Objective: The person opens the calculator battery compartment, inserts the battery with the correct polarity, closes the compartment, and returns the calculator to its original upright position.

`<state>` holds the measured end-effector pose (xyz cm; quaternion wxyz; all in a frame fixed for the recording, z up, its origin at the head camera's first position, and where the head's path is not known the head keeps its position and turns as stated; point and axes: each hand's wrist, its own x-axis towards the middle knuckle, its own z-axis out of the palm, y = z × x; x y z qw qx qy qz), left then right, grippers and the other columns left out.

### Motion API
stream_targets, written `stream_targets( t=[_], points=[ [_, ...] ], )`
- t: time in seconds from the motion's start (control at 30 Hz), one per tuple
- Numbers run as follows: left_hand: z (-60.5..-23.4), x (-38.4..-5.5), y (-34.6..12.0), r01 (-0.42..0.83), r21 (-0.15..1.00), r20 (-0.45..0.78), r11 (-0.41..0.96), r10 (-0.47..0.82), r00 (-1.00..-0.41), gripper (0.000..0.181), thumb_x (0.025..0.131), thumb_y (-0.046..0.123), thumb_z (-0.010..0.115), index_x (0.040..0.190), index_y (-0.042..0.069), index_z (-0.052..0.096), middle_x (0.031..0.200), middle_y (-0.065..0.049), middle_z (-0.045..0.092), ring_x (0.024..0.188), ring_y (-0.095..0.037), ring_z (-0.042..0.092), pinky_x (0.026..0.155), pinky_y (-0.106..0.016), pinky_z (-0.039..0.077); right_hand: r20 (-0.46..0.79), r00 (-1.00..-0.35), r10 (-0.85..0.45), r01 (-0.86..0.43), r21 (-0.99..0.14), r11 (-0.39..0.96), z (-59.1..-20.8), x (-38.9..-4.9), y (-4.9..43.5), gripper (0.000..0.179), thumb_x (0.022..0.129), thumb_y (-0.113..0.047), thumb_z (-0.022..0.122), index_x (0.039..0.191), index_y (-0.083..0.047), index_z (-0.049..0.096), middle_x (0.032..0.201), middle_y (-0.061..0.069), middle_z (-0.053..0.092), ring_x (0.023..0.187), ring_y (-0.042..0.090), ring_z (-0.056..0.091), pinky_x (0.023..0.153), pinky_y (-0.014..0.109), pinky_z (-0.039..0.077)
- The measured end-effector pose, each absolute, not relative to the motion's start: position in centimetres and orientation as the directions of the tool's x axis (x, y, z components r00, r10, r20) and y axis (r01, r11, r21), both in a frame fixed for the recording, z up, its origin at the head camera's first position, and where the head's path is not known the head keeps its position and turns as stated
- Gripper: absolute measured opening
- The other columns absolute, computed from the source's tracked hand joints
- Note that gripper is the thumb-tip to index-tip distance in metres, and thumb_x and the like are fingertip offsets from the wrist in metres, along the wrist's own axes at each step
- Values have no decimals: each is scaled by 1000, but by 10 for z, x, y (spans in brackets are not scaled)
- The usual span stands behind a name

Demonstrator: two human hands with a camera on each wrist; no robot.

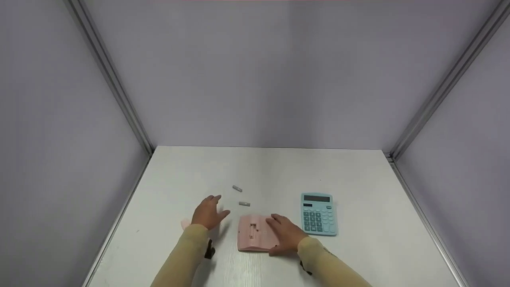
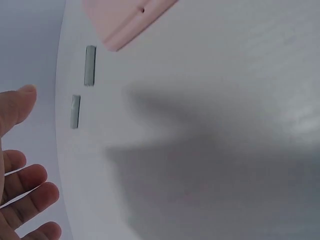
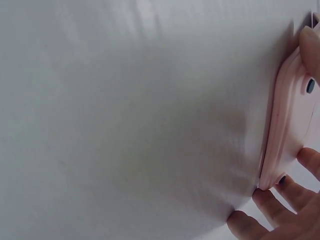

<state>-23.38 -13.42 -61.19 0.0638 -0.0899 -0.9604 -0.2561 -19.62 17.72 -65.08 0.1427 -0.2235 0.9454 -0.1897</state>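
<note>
A pink calculator (image 1: pixel 246 239) lies back side up on the table, with its battery compartment (image 1: pixel 252 231) uncovered. My right hand (image 1: pixel 287 233) holds it at the right side; in the right wrist view the thumb (image 3: pixel 311 52) is at one edge and the fingers spread toward another, some fingertips touching the table. Left of the calculator, my left hand (image 1: pixel 207 213) hovers with fingers apart and nothing in it. Two small grey batteries, a nearer battery (image 1: pixel 244 203) and a farther battery (image 1: pixel 237 188), lie beyond the calculator. A small pink piece (image 1: pixel 185 223) is partly hidden by the left hand.
A light blue calculator (image 1: pixel 319 215) lies face up to the right of my right hand. The white table (image 1: pixel 171 175) is enclosed by grey panels at the back (image 1: pixel 223 79) and both sides.
</note>
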Motion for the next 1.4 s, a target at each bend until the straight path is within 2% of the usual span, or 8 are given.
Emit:
stream_targets(
  t=[0.23, 0.87, 1.17, 1.3, 1.4],
  points=[
    [-618, -239, -117, 255, 475, 208, 842, 174, -962, 61, 83, 39, 75, 129, 2, 58, 124, -19, 58, 116, -35, 56, 97, -46, 48, -193, -861, -470, -366, -406, 837, -648, -193, 177, 110, 59, -69, 78, 151, -31, 29, 157, 2, 25, 141, 26, 28, 111, 46, 32],
    [-632, -252, -89, 193, 454, 100, 870, 166, -981, 49, 87, 30, 71, 128, 6, 60, 129, -13, 58, 119, -30, 55, 101, -45, 45, -227, -861, -456, -335, -420, 843, -645, -180, 174, 109, 60, -69, 77, 151, -37, 25, 158, -2, 21, 142, 23, 26, 112, 45, 31],
    [-634, -249, -85, 177, 360, 32, 916, 178, -983, 47, 89, 24, 70, 131, 6, 58, 127, -12, 58, 115, -27, 57, 100, -41, 47, -232, -855, -464, -347, -410, 843, -646, -176, 174, 110, 59, -72, 76, 150, -39, 25, 157, -3, 22, 142, 22, 27, 112, 44, 32],
    [-625, -242, -82, 202, 317, 33, 927, 202, -979, 41, 89, 22, 70, 125, 5, 61, 117, -11, 61, 107, -26, 60, 92, -41, 51, -227, -851, -474, -360, -405, 840, -646, -173, 175, 110, 59, -73, 75, 151, -37, 25, 157, -2, 23, 141, 22, 27, 111, 44, 32],
    [-618, -235, -79, 204, 306, 20, 930, 208, -978, 39, 90, 22, 68, 125, 5, 61, 115, -10, 61, 105, -26, 59, 91, -41, 52, -232, -852, -470, -354, -405, 843, -646, -171, 177, 111, 59, -73, 75, 151, -37, 25, 157, -2, 23, 141, 23, 28, 111, 45, 32]
  ],
)
